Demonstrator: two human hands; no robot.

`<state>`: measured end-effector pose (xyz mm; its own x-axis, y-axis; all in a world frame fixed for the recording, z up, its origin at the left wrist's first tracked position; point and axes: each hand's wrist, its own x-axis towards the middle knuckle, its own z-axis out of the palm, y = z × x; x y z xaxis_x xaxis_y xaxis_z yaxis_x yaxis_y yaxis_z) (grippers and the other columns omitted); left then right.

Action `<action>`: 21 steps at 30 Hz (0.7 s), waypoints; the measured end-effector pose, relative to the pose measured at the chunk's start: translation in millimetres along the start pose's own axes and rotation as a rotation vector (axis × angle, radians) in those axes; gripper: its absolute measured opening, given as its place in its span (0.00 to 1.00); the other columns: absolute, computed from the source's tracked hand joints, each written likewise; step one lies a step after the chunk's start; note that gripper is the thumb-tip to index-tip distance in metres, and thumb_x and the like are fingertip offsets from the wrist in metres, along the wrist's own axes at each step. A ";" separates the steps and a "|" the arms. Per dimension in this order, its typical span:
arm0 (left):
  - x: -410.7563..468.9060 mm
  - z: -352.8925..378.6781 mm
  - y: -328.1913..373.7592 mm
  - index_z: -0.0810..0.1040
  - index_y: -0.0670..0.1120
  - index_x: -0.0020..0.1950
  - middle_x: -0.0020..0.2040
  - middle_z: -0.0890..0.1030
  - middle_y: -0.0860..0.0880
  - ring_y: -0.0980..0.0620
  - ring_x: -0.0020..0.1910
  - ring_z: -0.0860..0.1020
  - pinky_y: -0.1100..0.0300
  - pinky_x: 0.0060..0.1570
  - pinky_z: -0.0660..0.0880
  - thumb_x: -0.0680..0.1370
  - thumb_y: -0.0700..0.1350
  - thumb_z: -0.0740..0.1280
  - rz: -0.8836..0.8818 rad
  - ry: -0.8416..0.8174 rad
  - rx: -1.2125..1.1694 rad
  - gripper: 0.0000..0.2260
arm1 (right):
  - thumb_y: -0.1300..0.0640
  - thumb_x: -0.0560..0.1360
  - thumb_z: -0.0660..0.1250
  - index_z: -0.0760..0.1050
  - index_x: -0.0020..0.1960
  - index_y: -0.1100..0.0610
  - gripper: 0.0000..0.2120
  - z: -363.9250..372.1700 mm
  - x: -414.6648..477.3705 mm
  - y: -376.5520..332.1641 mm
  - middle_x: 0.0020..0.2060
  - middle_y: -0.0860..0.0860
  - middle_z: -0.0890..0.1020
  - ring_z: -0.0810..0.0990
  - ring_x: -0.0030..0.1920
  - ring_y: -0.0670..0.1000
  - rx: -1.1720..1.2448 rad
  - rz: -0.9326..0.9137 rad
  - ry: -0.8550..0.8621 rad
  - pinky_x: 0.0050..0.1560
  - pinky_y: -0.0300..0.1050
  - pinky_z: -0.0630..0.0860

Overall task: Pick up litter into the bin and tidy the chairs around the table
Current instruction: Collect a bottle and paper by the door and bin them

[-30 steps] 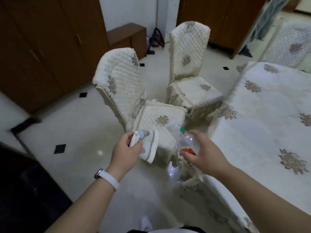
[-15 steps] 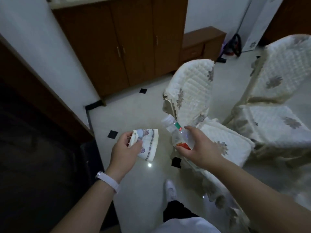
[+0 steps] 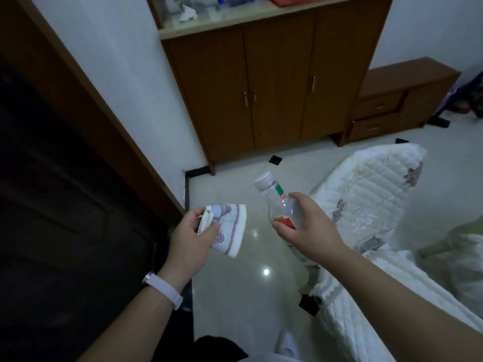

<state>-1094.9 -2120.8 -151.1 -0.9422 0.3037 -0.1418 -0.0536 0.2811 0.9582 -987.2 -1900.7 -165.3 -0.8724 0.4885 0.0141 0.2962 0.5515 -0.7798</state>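
- My left hand [image 3: 192, 237] is closed on a crumpled patterned wrapper [image 3: 228, 231]; my right hand [image 3: 308, 226] wraps a clear capped bottle [image 3: 281, 205], carried as litter, I judge.
- No bin in view.
- A quilted chair [image 3: 371, 194] crowds my right; cabinet [image 3: 261, 87] ahead, dark doorway left.

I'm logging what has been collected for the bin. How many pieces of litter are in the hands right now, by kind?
Clear plastic bottle, in the right hand: 1
Patterned paper wrapper, in the left hand: 1
Total: 2
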 end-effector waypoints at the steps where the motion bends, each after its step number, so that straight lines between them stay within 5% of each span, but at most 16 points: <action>1: 8.8 -0.6 0.9 0.78 0.47 0.59 0.50 0.84 0.50 0.59 0.43 0.83 0.68 0.37 0.77 0.78 0.36 0.69 -0.001 0.016 -0.003 0.11 | 0.44 0.69 0.74 0.66 0.68 0.47 0.32 2.1 9.9 0.1 0.54 0.42 0.72 0.73 0.54 0.43 0.000 -0.005 -0.010 0.51 0.41 0.69; 10: 108.0 -0.6 -15.3 0.78 0.49 0.55 0.48 0.84 0.52 0.61 0.40 0.83 0.69 0.35 0.76 0.78 0.35 0.69 -0.039 -0.007 -0.048 0.10 | 0.42 0.68 0.73 0.67 0.65 0.45 0.29 26.1 99.2 -3.2 0.55 0.43 0.76 0.76 0.54 0.45 -0.042 0.035 -0.063 0.54 0.44 0.75; 21: 319.5 -4.9 2.9 0.77 0.56 0.51 0.47 0.84 0.55 0.59 0.42 0.83 0.69 0.36 0.76 0.78 0.39 0.70 0.003 -0.238 -0.047 0.11 | 0.42 0.67 0.74 0.67 0.68 0.48 0.33 50.8 252.0 -28.1 0.58 0.44 0.76 0.75 0.55 0.46 -0.167 0.210 0.124 0.52 0.44 0.72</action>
<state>-1397.7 -2027.5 -192.4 -0.8381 0.5122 -0.1880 -0.0712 0.2389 0.9684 -1235.2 -1827.4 -171.6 -0.7339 0.6772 -0.0525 0.5345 0.5280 -0.6599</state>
